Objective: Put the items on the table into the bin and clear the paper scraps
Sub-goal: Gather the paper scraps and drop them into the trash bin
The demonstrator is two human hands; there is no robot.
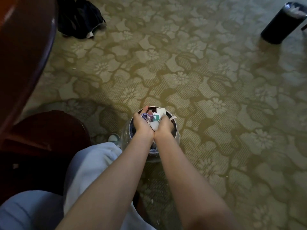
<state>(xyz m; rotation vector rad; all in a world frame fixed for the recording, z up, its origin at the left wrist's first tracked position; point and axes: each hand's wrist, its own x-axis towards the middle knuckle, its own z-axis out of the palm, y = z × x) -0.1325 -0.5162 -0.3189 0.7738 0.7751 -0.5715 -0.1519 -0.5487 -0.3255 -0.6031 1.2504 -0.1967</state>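
Both my arms reach down over a small round bin (174, 128) lined with a clear bag, standing on the patterned carpet. My left hand (141, 122) and my right hand (163, 126) are cupped together, wrists touching, and hold a bunch of paper scraps (155, 117) between them, white, purple and teal pieces. The scraps sit just above the bin's opening. One white strip (172, 117) sticks out past my right hand over the rim. The bin's inside is mostly hidden by my hands.
A dark wooden table edge (25, 55) curves along the left, with a dark red chair seat (46, 130) below it. A black bag (79, 17) lies on the carpet at the back left. A second tall black bin (282, 22) stands far right.
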